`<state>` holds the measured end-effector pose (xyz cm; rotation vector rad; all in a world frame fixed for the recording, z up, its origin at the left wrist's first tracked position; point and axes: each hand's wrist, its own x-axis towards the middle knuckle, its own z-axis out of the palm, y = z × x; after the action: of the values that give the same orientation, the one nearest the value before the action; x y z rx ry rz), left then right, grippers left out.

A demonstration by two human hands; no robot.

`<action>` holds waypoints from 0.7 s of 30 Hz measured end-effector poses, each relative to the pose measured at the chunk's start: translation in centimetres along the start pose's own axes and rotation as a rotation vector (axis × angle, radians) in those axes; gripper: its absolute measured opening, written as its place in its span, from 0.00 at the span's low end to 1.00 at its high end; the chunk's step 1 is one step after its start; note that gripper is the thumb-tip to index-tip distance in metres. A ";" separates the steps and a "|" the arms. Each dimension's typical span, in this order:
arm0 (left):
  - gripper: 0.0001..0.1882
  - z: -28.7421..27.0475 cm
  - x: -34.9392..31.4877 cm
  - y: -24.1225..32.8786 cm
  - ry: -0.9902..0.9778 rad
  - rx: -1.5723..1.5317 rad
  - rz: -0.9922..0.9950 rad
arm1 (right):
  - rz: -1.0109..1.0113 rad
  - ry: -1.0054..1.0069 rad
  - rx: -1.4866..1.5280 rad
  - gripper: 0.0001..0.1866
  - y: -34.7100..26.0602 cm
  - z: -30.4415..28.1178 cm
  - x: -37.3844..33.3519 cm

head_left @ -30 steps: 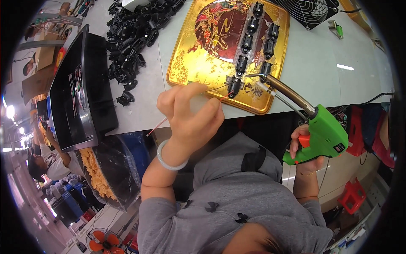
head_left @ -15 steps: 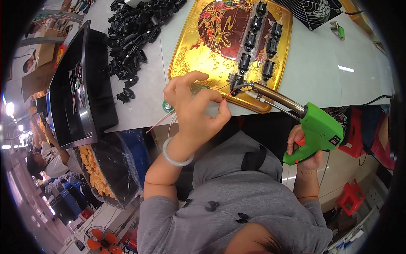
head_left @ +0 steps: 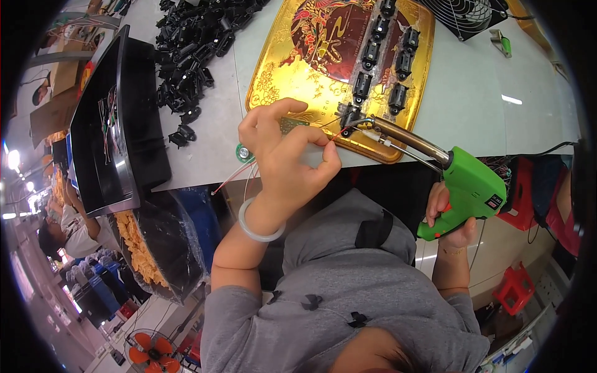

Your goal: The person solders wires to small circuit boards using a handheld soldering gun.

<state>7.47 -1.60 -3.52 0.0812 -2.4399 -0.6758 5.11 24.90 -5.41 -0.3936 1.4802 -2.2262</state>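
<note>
My left hand (head_left: 289, 161) pinches a thin red wire (head_left: 337, 134) between thumb and forefinger, its other fingers curled loosely. The wire reaches the nearest small black plastic housing (head_left: 350, 119) on a gold decorated tray (head_left: 273, 81). In my right hand (head_left: 438, 204) is a green trigger-grip soldering gun (head_left: 476, 186), its bent metal tip at that same housing. Whether tip and wire touch I cannot tell. A green circuit board (head_left: 293, 126) lies partly hidden behind my left fingers. Beside that wrist sits a round green-edged disc (head_left: 243, 152) with red and white wires nearby.
Two rows of black housings (head_left: 371, 55) stand on the tray. More are heaped (head_left: 189, 56) at the table's far left, next to a black bin (head_left: 140, 118) containing wires. A black fan (head_left: 463, 15) and a small green-handled metal piece (head_left: 501, 43) are at far right.
The tray and its housings appear shifted very slightly in the picture. Both hands keep nearly the same place and grip, with the tip still at the nearest housing.
</note>
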 end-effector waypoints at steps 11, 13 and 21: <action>0.08 0.1 -0.1 0.0 0.001 -0.003 0.013 | 0.037 0.042 -0.028 0.31 0.4 0.4 -0.4; 0.08 0.1 -0.1 0.1 0.013 -0.003 0.014 | 0.038 0.035 -0.035 0.31 0.4 0.4 -0.5; 0.07 0.2 -0.1 0.1 0.015 0.000 0.021 | 0.033 0.052 -0.109 0.30 0.7 0.2 -1.1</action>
<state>7.48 -1.44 -3.65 0.0609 -2.4229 -0.6634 6.25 25.03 -5.98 -0.3444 1.6282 -2.1518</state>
